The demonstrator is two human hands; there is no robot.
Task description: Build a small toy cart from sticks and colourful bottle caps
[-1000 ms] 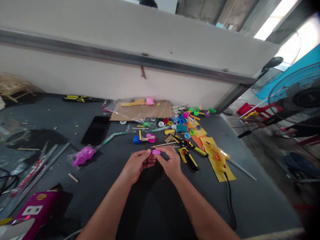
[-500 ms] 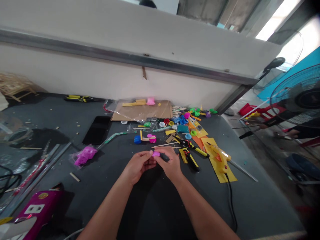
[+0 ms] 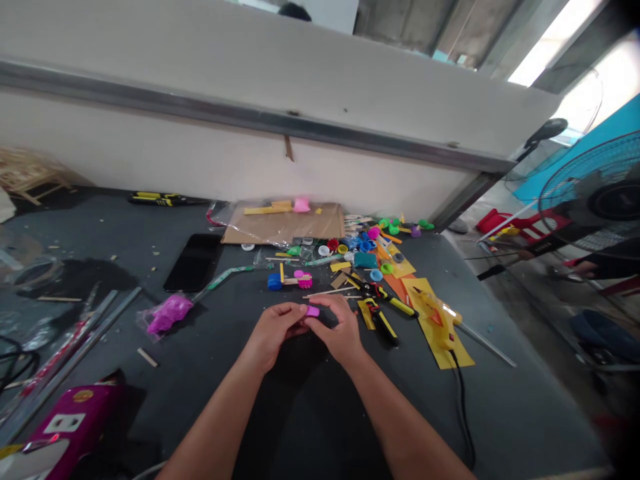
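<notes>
A small lump of pink modelling clay (image 3: 313, 311) is pinched between my two hands above the dark table. My left hand (image 3: 276, 328) presses it from the left with thumb and fingertips, its other fingers curled beneath. From the other side, the thumb and forefinger of my right hand (image 3: 340, 327) close round it. Just beyond lies a small assembly of sticks (image 3: 290, 280) with a blue lump (image 3: 275, 281) at one end and a pink one at the other. A plastic bag of purple clay (image 3: 170, 313) rests to the left.
Pliers (image 3: 383, 320), a wire stripper (image 3: 395, 300) and a yellow glue gun (image 3: 440, 320) with a black cord lie right. Coloured caps (image 3: 376, 274) and cardboard (image 3: 285, 227) are behind. A phone (image 3: 193, 262) and purple power strip (image 3: 83, 427) are left. A fan stands beyond the table.
My fingers have shifted slightly round the pink clay, and it shows a little differently between them. The things on the table stay as they were.
</notes>
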